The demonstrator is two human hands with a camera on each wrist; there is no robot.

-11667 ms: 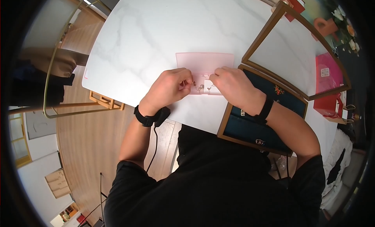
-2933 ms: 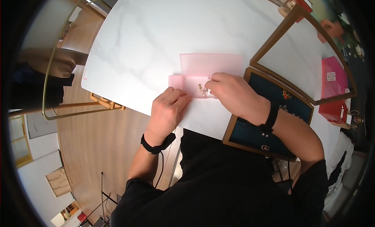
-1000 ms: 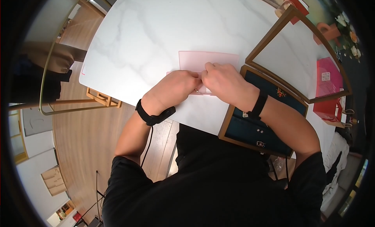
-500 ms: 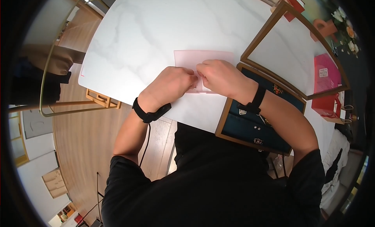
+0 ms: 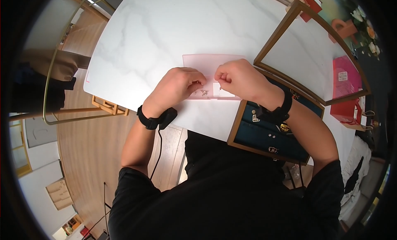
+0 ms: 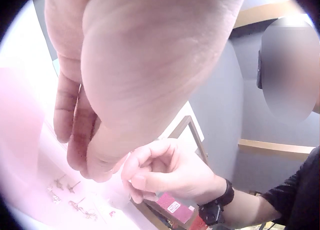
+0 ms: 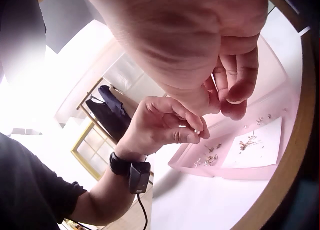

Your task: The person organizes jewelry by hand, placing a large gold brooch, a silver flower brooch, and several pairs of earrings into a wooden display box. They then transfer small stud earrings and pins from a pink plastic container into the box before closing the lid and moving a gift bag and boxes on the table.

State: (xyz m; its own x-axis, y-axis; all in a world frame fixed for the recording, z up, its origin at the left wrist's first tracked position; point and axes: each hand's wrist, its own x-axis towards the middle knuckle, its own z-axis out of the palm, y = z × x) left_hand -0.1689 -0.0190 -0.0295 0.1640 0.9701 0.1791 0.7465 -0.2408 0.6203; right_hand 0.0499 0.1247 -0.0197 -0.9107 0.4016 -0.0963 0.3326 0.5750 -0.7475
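A shallow pink box [image 5: 227,98] lies with its lid [image 5: 194,60] folded back on the table. My left hand [image 5: 173,89] is over its left part; in the right wrist view its thumb and index finger pinch a small pearl-like stud [image 7: 198,132]. My right hand [image 5: 246,81] hovers over the right part with curled fingers and thumb near the index tip; I cannot tell whether something small is between them. Several small metal earrings [image 7: 207,161] lie on the box floor. Beside them is a white card [image 7: 267,155] with a fine branched ornament [image 7: 247,144] on it.
Right of the box, a wooden jewelry case [image 5: 236,130] lined in dark teal holds several pieces, its framed lid [image 5: 275,35] raised. Behind it are a pink packet [image 5: 345,81] and a red bag [image 5: 345,114]. The table's front edge lies close to the box.
My hands have drawn apart from nearly touching half a second ago, uncovering earrings and the white card. Earlier, my left hand lay at the box's left edge.
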